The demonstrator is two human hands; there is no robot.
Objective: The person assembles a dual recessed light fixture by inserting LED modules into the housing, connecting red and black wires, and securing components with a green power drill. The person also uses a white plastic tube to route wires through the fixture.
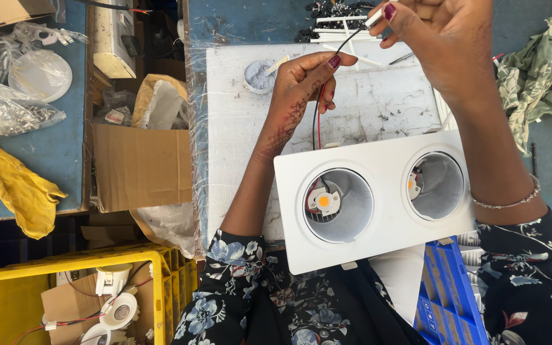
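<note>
A white rectangular twin downlight housing (pixel 378 172) lies tilted on the white board (pixel 237 128), with two round wells, each showing a small round LED chip inside. Red and black wires (pixel 318 121) rise from behind the housing. My left hand (pixel 301 89) pinches these wires just above the housing's far edge. My right hand (pixel 442 38) is raised farther back and grips the wires' white connector end (pixel 374 16) between its fingertips.
A small round tub of white paste (pixel 260 75) sits on the board's far left. Cardboard boxes (pixel 140 166), plastic bags and a yellow cloth (pixel 14 185) lie left. A yellow crate (pixel 84 300) with small white lamps is near left, a blue crate (pixel 455 300) near right, and a patterned cloth (pixel 544 70) far right.
</note>
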